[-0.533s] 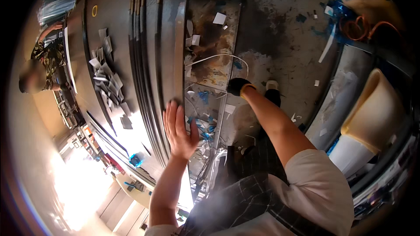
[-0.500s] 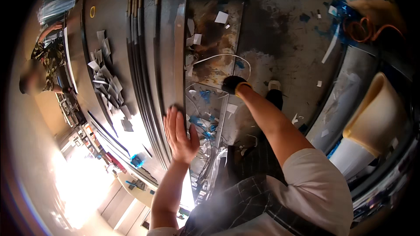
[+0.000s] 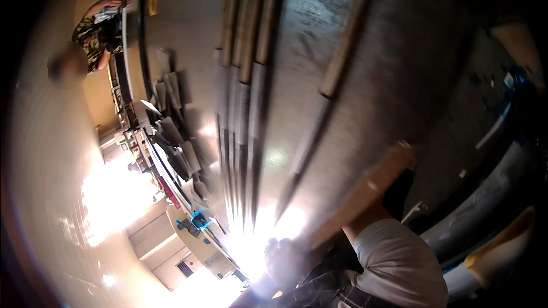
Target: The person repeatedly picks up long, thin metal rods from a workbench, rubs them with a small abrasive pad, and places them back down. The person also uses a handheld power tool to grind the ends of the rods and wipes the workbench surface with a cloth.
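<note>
My left hand (image 3: 285,259) is low in the picture, blurred and washed out by glare, beside the worktable; its fingers cannot be made out. My right forearm (image 3: 366,220) reaches under a brown, strip-like edge (image 3: 362,191), and the right hand is hidden behind it. Several long, narrow strips (image 3: 245,97), brown at the far end and grey nearer me, lie side by side on the grey table surface (image 3: 302,40). One similar strip (image 3: 325,97) lies apart to their right.
Loose grey cut pieces (image 3: 177,142) are heaped at the left of the table. A yellow ring (image 3: 153,4) lies farther off. Across the table a person in a patterned sleeve (image 3: 88,37) works. Large rolls (image 3: 474,194) stand at the right.
My view has dropped closer to the table and tilted. My left hand has become smeared by glare. My right hand, gloved and over the floor before, has gone out of sight.
</note>
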Tool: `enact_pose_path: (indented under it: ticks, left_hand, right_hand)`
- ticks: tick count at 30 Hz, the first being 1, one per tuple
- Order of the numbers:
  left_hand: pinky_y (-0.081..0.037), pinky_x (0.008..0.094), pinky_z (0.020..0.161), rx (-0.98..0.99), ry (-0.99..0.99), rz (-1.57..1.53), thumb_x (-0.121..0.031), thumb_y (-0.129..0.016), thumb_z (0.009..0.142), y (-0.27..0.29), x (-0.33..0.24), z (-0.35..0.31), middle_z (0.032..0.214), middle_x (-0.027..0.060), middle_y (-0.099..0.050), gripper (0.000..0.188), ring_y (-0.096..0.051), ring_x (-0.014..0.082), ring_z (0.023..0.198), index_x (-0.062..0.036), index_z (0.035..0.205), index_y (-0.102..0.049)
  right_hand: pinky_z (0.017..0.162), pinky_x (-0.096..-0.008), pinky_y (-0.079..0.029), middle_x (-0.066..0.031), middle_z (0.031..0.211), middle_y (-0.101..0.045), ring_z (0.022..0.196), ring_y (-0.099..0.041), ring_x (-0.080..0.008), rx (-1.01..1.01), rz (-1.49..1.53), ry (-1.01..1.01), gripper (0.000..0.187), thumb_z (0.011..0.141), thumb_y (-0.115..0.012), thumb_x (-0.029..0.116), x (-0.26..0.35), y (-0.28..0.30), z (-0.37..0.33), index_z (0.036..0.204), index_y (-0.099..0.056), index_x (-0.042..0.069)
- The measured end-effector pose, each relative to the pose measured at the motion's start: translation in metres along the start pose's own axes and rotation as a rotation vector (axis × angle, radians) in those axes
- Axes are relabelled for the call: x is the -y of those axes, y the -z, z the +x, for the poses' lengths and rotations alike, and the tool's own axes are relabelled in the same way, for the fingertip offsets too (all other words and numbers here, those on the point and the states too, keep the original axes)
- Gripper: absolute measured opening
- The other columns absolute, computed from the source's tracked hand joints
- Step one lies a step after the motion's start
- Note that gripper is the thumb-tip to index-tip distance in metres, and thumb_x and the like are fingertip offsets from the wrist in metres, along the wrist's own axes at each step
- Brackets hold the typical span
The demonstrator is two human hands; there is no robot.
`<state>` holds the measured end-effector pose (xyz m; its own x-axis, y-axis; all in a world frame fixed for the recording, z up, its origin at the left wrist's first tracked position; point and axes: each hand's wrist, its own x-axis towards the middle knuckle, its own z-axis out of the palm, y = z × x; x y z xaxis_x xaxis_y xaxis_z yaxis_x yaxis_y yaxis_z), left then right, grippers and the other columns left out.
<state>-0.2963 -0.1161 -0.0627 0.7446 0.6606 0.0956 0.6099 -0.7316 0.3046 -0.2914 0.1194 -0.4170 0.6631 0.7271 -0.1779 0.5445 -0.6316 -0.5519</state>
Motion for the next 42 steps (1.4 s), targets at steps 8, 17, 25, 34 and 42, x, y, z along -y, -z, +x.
enact_pose_path:
  ticks: [8, 17, 25, 34, 42]
  left_hand:
    - [-0.044, 0.0367, 0.063, 0.353, -0.240, 0.299, -0.019, -0.057, 0.078, 0.024, -0.014, 0.074, 0.065, 0.0010, -0.053, 0.014, -0.054, 0.0192, 0.062, -0.0167, 0.064, -0.057]
    - [-0.040, 0.0488, 0.105, 0.224, -0.085, 0.103, -0.004, -0.060, 0.081, 0.022, -0.013, 0.019, 0.128, 0.0179, -0.058, 0.026, -0.055, 0.0366, 0.122, -0.0048, 0.106, -0.068]
    - [-0.035, 0.0458, 0.110, 0.215, -0.104, 0.033, -0.005, -0.052, 0.083, 0.023, -0.008, 0.038, 0.142, 0.0117, -0.049, 0.046, -0.045, 0.0291, 0.133, -0.0077, 0.128, -0.057]
    - [-0.021, 0.0501, 0.115, -0.178, -0.007, -0.099, -0.017, -0.069, 0.081, 0.043, -0.015, 0.065, 0.152, 0.0193, -0.031, 0.076, -0.026, 0.0362, 0.143, -0.0014, 0.146, -0.033]
    - [-0.013, 0.0500, 0.117, -0.081, 0.398, 0.030, -0.042, -0.048, 0.096, 0.022, 0.016, 0.098, 0.156, 0.0217, -0.021, 0.073, -0.017, 0.0351, 0.145, 0.0024, 0.149, -0.023]
  right_hand:
    - [0.069, -0.0385, -0.047, -0.0107, 0.089, -0.064, 0.080, -0.061, -0.0209, 0.319, 0.014, -0.002, 0.029, 0.087, -0.055, 0.025, -0.019, -0.017, 0.001, 0.111, -0.061, 0.009]
    - [0.073, -0.0413, -0.048, -0.0135, 0.094, -0.067, 0.086, -0.064, -0.0254, 0.751, 0.244, 0.113, 0.037, 0.084, -0.060, 0.032, -0.146, 0.109, -0.116, 0.113, -0.061, 0.010]
    - [0.058, -0.0374, -0.047, -0.0114, 0.075, -0.066, 0.064, -0.063, -0.0238, 0.889, 0.641, -0.402, 0.029, 0.084, -0.066, 0.033, -0.260, 0.348, -0.199, 0.100, -0.065, 0.009]
    - [0.067, -0.0382, -0.051, -0.0130, 0.080, -0.064, 0.072, -0.063, -0.0292, 0.144, 0.649, -0.179, 0.023, 0.080, -0.069, 0.019, -0.252, 0.551, -0.169, 0.093, -0.060, 0.002]
    - [0.075, -0.0383, -0.050, -0.0172, 0.092, -0.066, 0.084, -0.063, -0.0332, 0.122, 0.342, 0.228, 0.041, 0.073, -0.073, 0.025, -0.131, 0.600, -0.073, 0.104, -0.061, 0.002]
